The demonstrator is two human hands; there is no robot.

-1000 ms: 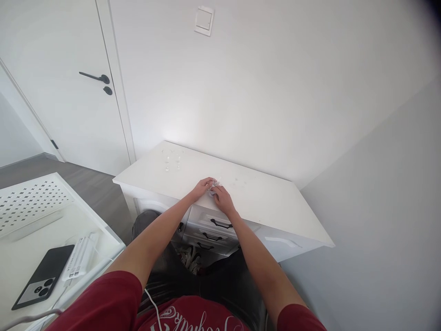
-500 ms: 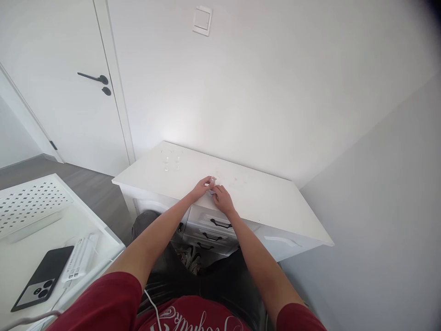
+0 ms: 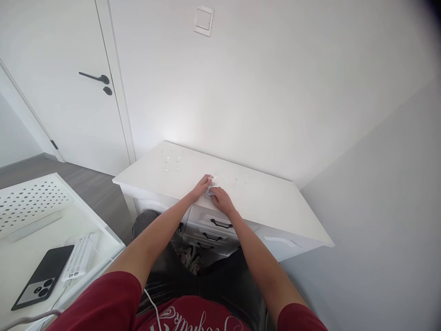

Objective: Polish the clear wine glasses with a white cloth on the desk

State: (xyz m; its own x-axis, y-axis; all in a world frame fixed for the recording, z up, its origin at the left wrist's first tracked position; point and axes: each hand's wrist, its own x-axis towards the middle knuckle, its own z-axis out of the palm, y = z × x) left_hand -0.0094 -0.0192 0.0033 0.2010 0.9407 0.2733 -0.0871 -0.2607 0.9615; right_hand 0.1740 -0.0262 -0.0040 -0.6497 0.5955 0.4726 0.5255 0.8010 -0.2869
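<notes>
I see my left hand (image 3: 202, 186) and right hand (image 3: 221, 200) both pinching a tiny pale thing (image 3: 209, 193) between them, mid-frame on the white desk (image 3: 275, 207)

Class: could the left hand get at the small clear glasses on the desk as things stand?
Probably yes: only bare desk lies between the left hand and the glasses, which stand on that hand's side. It is busy at a small thing with the right hand, though.
</notes>
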